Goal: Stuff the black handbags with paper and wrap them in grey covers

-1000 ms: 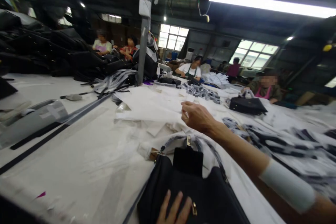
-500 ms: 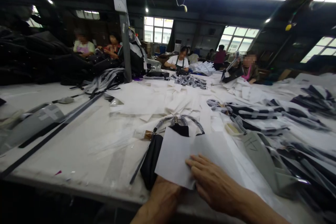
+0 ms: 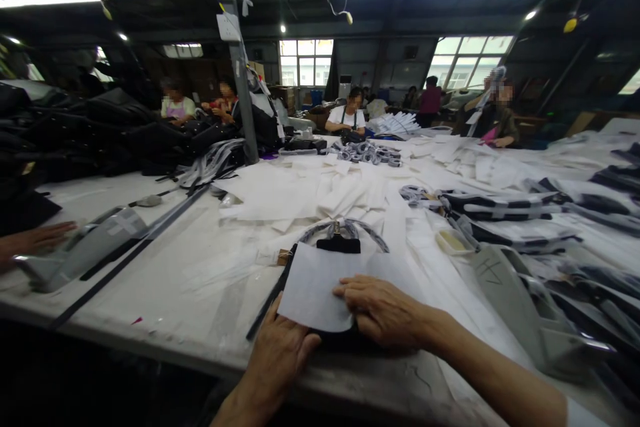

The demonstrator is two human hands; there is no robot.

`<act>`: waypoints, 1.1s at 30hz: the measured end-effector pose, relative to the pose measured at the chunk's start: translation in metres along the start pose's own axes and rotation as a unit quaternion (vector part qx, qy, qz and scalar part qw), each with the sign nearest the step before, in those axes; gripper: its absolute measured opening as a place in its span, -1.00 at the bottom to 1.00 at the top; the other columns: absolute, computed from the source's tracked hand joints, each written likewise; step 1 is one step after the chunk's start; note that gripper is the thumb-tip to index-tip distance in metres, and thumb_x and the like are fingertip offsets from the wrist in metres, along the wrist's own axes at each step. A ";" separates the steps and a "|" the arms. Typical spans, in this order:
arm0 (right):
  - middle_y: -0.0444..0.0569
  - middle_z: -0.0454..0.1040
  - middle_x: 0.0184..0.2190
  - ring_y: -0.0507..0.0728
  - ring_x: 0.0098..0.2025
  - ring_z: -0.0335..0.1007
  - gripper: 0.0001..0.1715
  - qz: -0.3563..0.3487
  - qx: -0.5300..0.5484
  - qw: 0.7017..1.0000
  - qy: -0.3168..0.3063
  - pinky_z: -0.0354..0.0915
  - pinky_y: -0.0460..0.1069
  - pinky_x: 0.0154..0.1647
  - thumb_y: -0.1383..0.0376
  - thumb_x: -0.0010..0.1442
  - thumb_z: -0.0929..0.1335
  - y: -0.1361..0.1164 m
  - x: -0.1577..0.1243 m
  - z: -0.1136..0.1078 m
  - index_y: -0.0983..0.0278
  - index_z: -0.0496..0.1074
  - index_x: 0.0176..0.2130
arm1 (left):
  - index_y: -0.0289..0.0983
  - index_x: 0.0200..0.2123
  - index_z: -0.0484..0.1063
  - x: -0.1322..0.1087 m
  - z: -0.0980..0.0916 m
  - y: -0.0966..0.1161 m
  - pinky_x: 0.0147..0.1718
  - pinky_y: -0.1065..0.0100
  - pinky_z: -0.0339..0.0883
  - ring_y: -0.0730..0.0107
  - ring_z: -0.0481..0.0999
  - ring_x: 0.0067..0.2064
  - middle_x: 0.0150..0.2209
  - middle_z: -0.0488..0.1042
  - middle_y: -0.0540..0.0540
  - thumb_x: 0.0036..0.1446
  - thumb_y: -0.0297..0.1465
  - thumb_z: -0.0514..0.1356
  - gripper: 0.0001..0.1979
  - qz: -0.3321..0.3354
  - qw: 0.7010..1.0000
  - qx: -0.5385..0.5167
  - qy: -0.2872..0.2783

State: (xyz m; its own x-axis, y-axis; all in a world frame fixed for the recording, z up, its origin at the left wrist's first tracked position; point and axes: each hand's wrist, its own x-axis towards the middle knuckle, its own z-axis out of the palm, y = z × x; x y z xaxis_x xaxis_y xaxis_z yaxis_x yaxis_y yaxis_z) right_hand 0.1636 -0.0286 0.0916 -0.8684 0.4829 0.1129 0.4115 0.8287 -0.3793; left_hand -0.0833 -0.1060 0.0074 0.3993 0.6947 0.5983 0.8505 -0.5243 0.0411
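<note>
A black handbag (image 3: 339, 245) lies in front of me at the table's near edge, its wrapped handles (image 3: 373, 232) pointing away from me. A white paper sheet (image 3: 311, 273) covers most of its front. At the bag's lower left, my left hand (image 3: 281, 350) grips the edge, with its thumb apart along the bottom. My right hand (image 3: 383, 310) is on the right part of the sheet, its fingers bent and closed on the paper; the tips are partly hidden. A brown tag (image 3: 283, 257) hangs beside the bag's left side.
Grey tape dispensers stand left (image 3: 107, 240) and right (image 3: 520, 307). Loose white sheets (image 3: 280, 190) spread across the table beyond the bag. Wrapped handles (image 3: 367, 153) and black pieces (image 3: 505, 203) lie farther off. Another person's hand (image 3: 43, 238) reaches in at left. Several people work behind.
My left hand has come out from behind the sheet to the bag's lower left. The sheet now lies lower and flatter, and my right hand's fingers have bent. Another person's hand has appeared at left.
</note>
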 end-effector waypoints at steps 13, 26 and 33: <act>0.25 0.31 0.27 0.32 0.38 0.08 -0.26 0.095 0.086 0.990 -0.066 0.01 0.20 0.40 0.23 0.19 0.39 -0.004 -0.002 0.019 0.40 0.28 0.29 | -0.13 0.31 0.24 -0.008 -0.010 -0.022 0.28 -0.10 0.10 -0.05 0.36 0.24 0.21 0.41 -0.18 0.22 -0.04 0.18 -0.35 -0.187 0.936 -0.247 -0.165; 0.05 0.51 0.10 0.25 0.16 0.41 -0.74 0.155 0.092 0.982 0.061 0.17 0.19 0.30 0.21 0.36 0.29 0.017 -0.004 0.017 0.23 0.51 -0.06 | -0.23 0.29 0.15 0.044 -0.015 -0.023 -0.38 0.40 0.23 0.31 0.50 -0.45 -0.53 0.43 0.09 0.19 -0.51 0.08 -0.42 -0.459 0.844 -0.221 -0.169; 0.06 0.38 0.24 0.29 0.30 0.25 -0.52 0.141 0.035 0.989 -0.035 0.04 0.30 0.38 0.20 0.40 0.23 0.018 -0.005 0.031 0.22 0.37 0.24 | -0.24 0.21 0.28 0.014 0.006 -0.016 -0.04 0.11 0.38 0.17 0.56 -0.22 -0.27 0.55 -0.09 0.15 -0.51 0.07 -0.47 -0.262 0.964 -0.026 -0.028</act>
State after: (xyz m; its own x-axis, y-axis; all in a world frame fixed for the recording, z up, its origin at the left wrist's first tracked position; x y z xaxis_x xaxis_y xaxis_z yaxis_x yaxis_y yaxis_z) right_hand 0.1669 -0.0251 0.0553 -0.7392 0.6698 -0.0695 0.6224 0.6403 -0.4501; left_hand -0.0893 -0.0850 0.0100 -0.0624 0.8956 0.4406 0.9224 -0.1168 0.3681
